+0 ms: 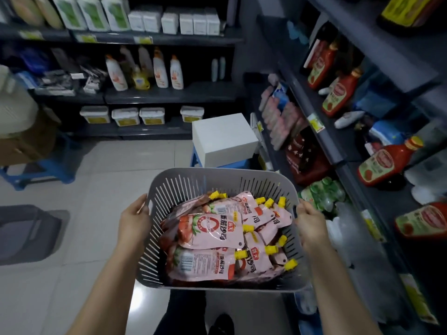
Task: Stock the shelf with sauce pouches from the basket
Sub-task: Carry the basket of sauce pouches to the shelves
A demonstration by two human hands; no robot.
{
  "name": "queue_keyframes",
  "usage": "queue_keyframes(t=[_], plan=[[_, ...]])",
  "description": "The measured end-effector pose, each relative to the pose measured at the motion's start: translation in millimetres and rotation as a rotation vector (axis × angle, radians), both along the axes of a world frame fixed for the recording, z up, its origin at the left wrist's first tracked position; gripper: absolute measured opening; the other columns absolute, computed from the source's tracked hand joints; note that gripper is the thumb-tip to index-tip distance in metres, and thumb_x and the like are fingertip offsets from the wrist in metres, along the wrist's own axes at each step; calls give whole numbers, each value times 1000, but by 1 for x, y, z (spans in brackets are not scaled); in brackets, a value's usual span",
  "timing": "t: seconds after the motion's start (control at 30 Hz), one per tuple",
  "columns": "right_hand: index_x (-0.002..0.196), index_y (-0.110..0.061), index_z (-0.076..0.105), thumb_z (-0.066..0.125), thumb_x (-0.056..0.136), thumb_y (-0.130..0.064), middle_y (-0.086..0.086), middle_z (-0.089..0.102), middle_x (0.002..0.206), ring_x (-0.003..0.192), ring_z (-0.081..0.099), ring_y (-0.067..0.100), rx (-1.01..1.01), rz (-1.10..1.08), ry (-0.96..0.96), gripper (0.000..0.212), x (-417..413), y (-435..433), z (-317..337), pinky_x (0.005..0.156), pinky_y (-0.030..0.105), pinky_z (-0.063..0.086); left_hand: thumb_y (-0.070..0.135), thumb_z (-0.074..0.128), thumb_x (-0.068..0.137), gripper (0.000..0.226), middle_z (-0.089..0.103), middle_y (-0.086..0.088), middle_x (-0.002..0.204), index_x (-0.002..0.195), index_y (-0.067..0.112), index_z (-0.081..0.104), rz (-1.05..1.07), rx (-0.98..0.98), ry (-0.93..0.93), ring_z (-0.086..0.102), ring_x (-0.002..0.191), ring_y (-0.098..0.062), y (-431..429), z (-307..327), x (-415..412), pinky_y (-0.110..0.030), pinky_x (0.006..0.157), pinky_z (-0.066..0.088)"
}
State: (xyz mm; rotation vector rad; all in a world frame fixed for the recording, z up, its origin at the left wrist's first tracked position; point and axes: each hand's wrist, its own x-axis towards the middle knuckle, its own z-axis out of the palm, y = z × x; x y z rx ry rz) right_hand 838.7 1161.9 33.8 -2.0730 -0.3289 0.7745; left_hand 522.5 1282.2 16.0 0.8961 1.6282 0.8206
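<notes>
Sauce pouches [212, 230] fill basket [193, 180] — both hands grip rim.

Your left hand [134, 220] and right hand [310, 220] both grip the rim of the basket [217, 180], so neither is free to reach. The basket's open top gives clear access to the pouches [210, 230] piled inside. To your right, the shelf [338, 151] is crowded: red sauce bottles [379, 163] lie tilted across it, with bare gaps between them. Ahead, a white box [223, 139] on a blue stool [196, 159] stands just beyond the basket. The tiled floor [84, 189] to your left is open.
</notes>
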Motion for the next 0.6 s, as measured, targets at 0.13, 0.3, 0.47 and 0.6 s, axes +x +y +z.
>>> queue_keyframes(t=[0.13,0.3,0.47,0.6], plan=[[131,-12,59,43,101,-19,14,66,118,105,62,32,30,-46,-16,34,14,63,-2,88,39,49,25,44,101,35,67,-19,115,135,23,53,-19,-7,11,66,79,-33,72,-3,19,-40,61,54],[115,-20,66,40,99,-15,8,67,90,68,54,15,80,-29,12,31,33,132,2,58,27,40,22,45,101,35,65,-18,121,135,17,54,-71,13,21,61,111,-39,157,1,44,-56,95,49],[108,-13,69,40,100,-15,9,66,86,67,51,17,110,-30,34,30,66,206,3,55,26,37,21,43,101,34,66,-19,118,133,22,54,-81,12,19,61,110,-41,235,-4,72,-56,94,49],[117,-16,67,40,100,-15,11,69,102,81,62,24,124,-7,22,32,96,269,-1,68,32,49,23,43,101,34,65,-25,117,134,24,54,-32,9,-14,63,102,-44,288,-17,97,-52,81,53]])
